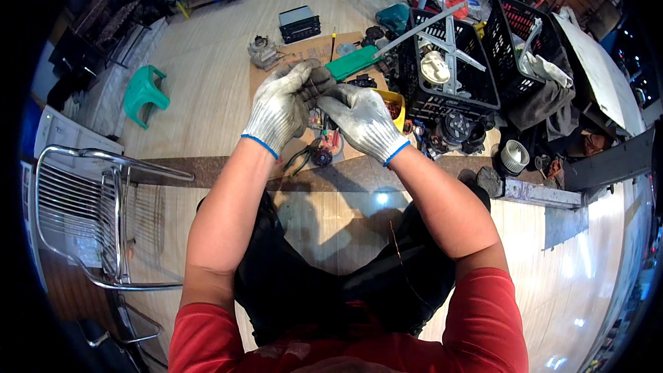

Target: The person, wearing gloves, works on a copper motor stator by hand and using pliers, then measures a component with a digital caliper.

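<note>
My left hand (282, 102) and my right hand (360, 116) meet in front of me over the work spot, both in white knit gloves with dirty grey palms and blue cuffs. The left fingers are curled. Thumb and fingers of the right press together against the left fingertips. Whatever lies between them is hidden or too small to name. Below the hands are a small dark round part with copper colour (321, 156) and a pair of pliers (298, 160). Just beyond my right hand is a yellow container (400, 119) of copper-coloured pieces.
A cardboard sheet (261, 79) carries a metal motor part (263, 53), a green case (352, 62) and a screwdriver (333, 40). Black crates (449, 105) full of parts stand right, near a white fan wheel (514, 157). Left are a green stool (146, 95) and metal chair (77, 215).
</note>
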The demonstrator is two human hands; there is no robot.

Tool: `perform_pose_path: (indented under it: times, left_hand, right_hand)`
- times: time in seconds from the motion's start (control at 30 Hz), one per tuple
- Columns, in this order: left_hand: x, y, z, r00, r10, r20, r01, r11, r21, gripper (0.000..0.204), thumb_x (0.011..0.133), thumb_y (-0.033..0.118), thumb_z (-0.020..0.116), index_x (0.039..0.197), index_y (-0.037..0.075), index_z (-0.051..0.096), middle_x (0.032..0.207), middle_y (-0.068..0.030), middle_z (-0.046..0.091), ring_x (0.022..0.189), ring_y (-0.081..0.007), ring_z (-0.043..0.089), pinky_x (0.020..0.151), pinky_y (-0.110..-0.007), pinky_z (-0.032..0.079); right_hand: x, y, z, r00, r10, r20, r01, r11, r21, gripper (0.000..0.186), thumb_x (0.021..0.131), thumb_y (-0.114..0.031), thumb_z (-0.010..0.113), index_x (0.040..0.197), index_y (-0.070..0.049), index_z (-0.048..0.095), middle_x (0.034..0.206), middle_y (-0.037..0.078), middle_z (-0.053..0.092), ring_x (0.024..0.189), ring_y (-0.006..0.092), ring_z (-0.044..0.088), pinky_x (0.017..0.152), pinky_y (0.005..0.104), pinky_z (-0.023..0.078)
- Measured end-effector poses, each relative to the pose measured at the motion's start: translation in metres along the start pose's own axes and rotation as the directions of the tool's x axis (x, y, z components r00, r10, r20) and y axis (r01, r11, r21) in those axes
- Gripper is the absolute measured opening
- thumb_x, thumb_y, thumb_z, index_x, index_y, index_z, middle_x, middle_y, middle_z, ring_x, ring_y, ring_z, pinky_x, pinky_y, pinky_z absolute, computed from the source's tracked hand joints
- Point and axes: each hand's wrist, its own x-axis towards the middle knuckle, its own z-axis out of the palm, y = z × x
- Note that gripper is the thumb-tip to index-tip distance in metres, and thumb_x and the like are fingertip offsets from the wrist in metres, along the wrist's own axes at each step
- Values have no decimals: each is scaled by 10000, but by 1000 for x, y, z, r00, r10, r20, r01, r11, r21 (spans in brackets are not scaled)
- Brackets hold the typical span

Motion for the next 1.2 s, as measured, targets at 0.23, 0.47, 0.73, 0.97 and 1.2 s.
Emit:
perform_pose_path:
  times: [0.23, 0.47, 0.73, 0.97, 1.2]
  left_hand:
    - [4, 1, -6, 997, 48, -63, -49, 999, -23, 237, 1007, 167, 535, 1162, -3, 592, 1015, -161, 691, 934, -315, 692, 840, -430, 575]
    - [-11, -22, 22, 1000, 27, 6, -28, 996, 85, 289, 987, 179, 590, 1176, -40, 591, 1075, -159, 678, 966, -249, 668, 879, -362, 546]
    - [-11, -23, 18, 997, -2, 83, 7, 998, -65, 211, 1004, 128, 544, 1141, -14, 618, 1046, -136, 682, 954, -238, 672, 882, -351, 561]
    - [-13, -18, 26, 985, -62, 162, 72, 996, -61, 232, 1002, 152, 551, 1128, -33, 612, 1031, -143, 677, 923, -227, 670, 847, -342, 564]
    - [-13, -19, 29, 991, -8, 132, -25, 968, 248, 201, 962, 141, 627, 1077, -24, 627, 941, -103, 667, 836, -177, 636, 747, -308, 532]
  right_hand:
    - [-5, -9, 5, 980, -19, -200, -65, 911, -407, 561, 788, -422, 743, 1139, -12, 592, 1053, 219, 637, 963, 384, 641, 806, 450, 529]
    - [-1, -3, 12, 919, -210, -334, 25, 875, -483, 766, 727, -379, 804, 1295, 25, 485, 1161, 229, 576, 1055, 395, 592, 865, 462, 514]
    - [2, -11, 1, 963, 188, -191, -206, 976, -76, 484, 821, -400, 706, 1122, -25, 649, 1067, 199, 692, 1006, 352, 669, 855, 423, 533]
    - [2, -1, -6, 969, 203, -137, -212, 976, -50, 471, 823, -458, 680, 1060, -52, 681, 963, 192, 714, 919, 369, 685, 813, 421, 543]
    - [1, 6, -1, 975, 159, -154, -188, 963, -194, 484, 808, -465, 666, 1064, -55, 682, 982, 225, 698, 924, 398, 671, 804, 453, 538]
